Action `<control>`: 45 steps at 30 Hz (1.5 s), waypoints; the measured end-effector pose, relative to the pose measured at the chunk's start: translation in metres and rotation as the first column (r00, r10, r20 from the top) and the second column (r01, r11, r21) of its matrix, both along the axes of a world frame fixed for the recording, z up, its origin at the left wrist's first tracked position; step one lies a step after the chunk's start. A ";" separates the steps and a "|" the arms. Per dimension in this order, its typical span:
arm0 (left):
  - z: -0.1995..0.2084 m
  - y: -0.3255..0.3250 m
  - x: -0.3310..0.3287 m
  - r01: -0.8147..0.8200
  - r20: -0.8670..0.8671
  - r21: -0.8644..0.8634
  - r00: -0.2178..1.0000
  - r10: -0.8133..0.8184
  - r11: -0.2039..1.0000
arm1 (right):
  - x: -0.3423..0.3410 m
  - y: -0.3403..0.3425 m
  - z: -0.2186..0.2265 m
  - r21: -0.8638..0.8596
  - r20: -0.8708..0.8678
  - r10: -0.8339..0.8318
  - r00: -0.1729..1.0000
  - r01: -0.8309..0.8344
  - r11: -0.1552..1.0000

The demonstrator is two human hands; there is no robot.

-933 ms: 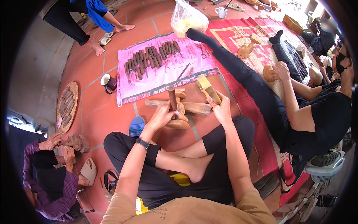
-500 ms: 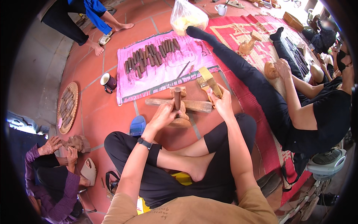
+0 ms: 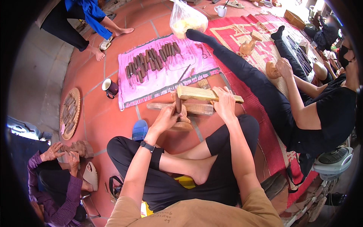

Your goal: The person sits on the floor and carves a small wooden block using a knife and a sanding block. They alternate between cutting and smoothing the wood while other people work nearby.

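My left hand [image 3: 166, 119] is closed around a carving chisel [image 3: 178, 104] with a dark wooden handle, held upright over a partly carved wooden piece [image 3: 182, 125]. That piece rests by a long wooden bar [image 3: 200, 109] lying on the floor, and my hand hides much of it. In my right hand [image 3: 225, 102] is a pale wooden mallet [image 3: 194, 93], its left end at the top of the chisel handle. Whether mallet and handle touch I cannot tell. The chisel's blade tip is hidden.
A pink cloth [image 3: 126, 90] bearing several chisels [image 3: 143, 64] lies ahead. Left are a dark mug [image 3: 110, 88], a blue slipper [image 3: 140, 129] and a round basket [image 3: 78, 109]. Co-workers sit on both sides; the right one's leg [image 3: 242, 64] stretches over a red mat [image 3: 264, 132].
My right hand has swung the mallet from upright at the right to lying level, its end now at the chisel's top. The left hand keeps the chisel in nearly the same place.
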State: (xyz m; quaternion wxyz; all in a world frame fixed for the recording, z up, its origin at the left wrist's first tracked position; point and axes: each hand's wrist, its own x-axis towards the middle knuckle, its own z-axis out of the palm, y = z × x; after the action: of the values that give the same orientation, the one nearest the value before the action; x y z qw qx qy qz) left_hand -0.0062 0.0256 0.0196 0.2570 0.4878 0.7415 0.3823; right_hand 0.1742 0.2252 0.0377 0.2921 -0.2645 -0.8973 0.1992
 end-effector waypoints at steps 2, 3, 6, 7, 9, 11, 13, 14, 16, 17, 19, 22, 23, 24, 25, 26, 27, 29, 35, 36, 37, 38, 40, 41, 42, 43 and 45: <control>-0.020 -0.010 -0.013 -0.104 0.311 0.009 0.946 0.096 0.995 | -0.001 -0.006 -0.004 -0.074 -0.015 -0.015 1.000 0.014 0.997; -0.019 -0.012 -0.015 -0.128 0.595 0.041 0.800 0.079 0.991 | 0.000 -0.007 -0.007 -0.108 -0.018 -0.031 0.999 0.029 0.994; -0.013 -0.022 -0.023 -0.241 0.580 0.015 0.793 0.188 0.970 | 0.004 -0.003 -0.010 -0.164 -0.052 -0.055 0.997 0.046 0.985; -0.012 -0.024 -0.025 -0.254 0.560 0.050 0.808 0.183 0.966 | 0.005 -0.003 -0.009 -0.165 -0.050 -0.068 0.996 0.059 0.985; -0.009 -0.024 -0.026 -0.242 0.535 0.102 0.831 0.151 0.965 | 0.006 -0.002 -0.006 -0.165 -0.046 -0.091 0.995 0.082 0.983; -0.010 -0.023 -0.021 -0.249 0.528 0.135 0.837 0.143 0.959 | 0.005 -0.001 -0.011 -0.173 -0.008 -0.083 0.997 0.080 0.982; -0.015 -0.023 -0.017 -0.227 0.442 0.107 0.883 0.159 0.968 | 0.005 -0.002 -0.012 -0.169 0.013 -0.073 0.997 0.074 0.983; -0.017 -0.023 -0.014 -0.216 0.397 0.091 0.903 0.164 0.972 | 0.005 -0.003 -0.012 -0.163 0.014 -0.067 0.998 0.068 0.984; -0.016 -0.022 -0.010 -0.212 0.335 0.083 0.926 0.173 0.974 | 0.006 -0.004 -0.013 -0.149 0.004 -0.060 0.998 0.060 0.987; -0.018 -0.021 -0.011 -0.197 0.300 0.080 0.939 0.165 0.977 | 0.006 -0.005 -0.014 -0.141 -0.006 -0.058 0.998 0.057 0.988; -0.019 -0.021 -0.013 -0.173 0.242 0.060 0.958 0.154 0.983 | 0.005 -0.005 -0.014 -0.136 -0.019 -0.055 0.998 0.052 0.989; -0.019 -0.022 -0.013 -0.153 0.179 0.023 0.973 0.147 0.988 | 0.003 -0.005 -0.015 -0.159 -0.013 -0.054 0.998 0.051 0.986; -0.019 -0.023 -0.011 -0.151 0.160 0.017 0.976 0.147 0.988 | 0.002 -0.006 -0.015 -0.177 -0.006 -0.056 0.998 0.054 0.983; -0.017 -0.021 -0.009 -0.147 0.142 0.013 0.979 0.144 0.989 | 0.002 -0.006 -0.015 -0.194 0.001 -0.060 0.998 0.059 0.979; -0.014 -0.020 -0.007 -0.142 0.128 -0.002 0.982 0.141 0.990 | 0.003 -0.006 -0.016 -0.222 -0.021 -0.074 0.997 0.067 0.973; -0.012 -0.019 -0.005 -0.138 0.114 -0.018 0.984 0.139 0.990 | 0.003 -0.006 -0.017 -0.250 -0.042 -0.088 0.995 0.075 0.965; -0.009 -0.020 -0.004 -0.136 0.099 -0.034 0.985 0.139 0.990 | 0.002 -0.006 -0.018 -0.279 -0.064 -0.101 0.993 0.079 0.957; -0.007 -0.020 -0.005 -0.127 0.065 -0.033 0.990 0.129 0.991 | -0.001 -0.005 -0.023 -0.369 -0.137 -0.131 0.982 0.072 0.927; 0.010 -0.011 0.003 -0.094 -0.087 -0.039 0.992 0.090 0.995 | -0.013 0.008 -0.018 -0.484 -0.294 -0.059 0.954 -0.095 0.870; 0.010 -0.011 0.004 -0.090 -0.101 -0.028 0.991 0.087 0.996 | -0.016 0.003 -0.004 -0.433 -0.267 -0.061 0.962 -0.064 0.899; 0.010 -0.013 0.003 -0.066 -0.106 -0.033 0.992 0.062 0.997 | -0.018 0.000 0.013 -0.214 -0.157 0.016 0.988 -0.050 0.975; 0.009 -0.016 0.002 -0.042 -0.111 -0.036 0.993 0.038 0.998 | -0.019 -0.003 0.032 0.020 -0.031 0.066 0.997 -0.066 0.998; 0.006 -0.021 -0.003 -0.001 -0.154 -0.003 0.988 0.001 1.000 | -0.028 -0.005 0.044 0.245 0.083 0.100 0.992 -0.118 0.962; 0.000 -0.023 0.000 0.013 -0.191 0.028 0.982 -0.008 1.000 | -0.028 -0.003 0.044 0.238 0.066 0.120 0.991 -0.132 0.962; 0.000 -0.029 -0.001 0.010 -0.243 0.053 0.970 0.003 0.999 | -0.036 -0.002 0.043 0.230 0.034 0.160 0.987 -0.164 0.959; 0.009 -0.026 0.003 -0.015 -0.236 0.069 0.971 0.031 0.997 | -0.040 0.000 0.039 0.167 0.019 0.132 0.991 -0.133 0.977; 0.015 -0.025 0.010 -0.050 -0.229 0.091 0.971 0.069 0.995 | -0.043 -0.005 0.022 0.019 -0.010 0.136 0.991 -0.136 0.991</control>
State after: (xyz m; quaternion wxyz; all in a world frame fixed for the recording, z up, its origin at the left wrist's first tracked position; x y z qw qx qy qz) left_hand 0.0033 0.0005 0.0348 0.1363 0.5171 0.7638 0.3615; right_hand 0.1316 0.2200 0.0595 0.2854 -0.1988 -0.9133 0.2119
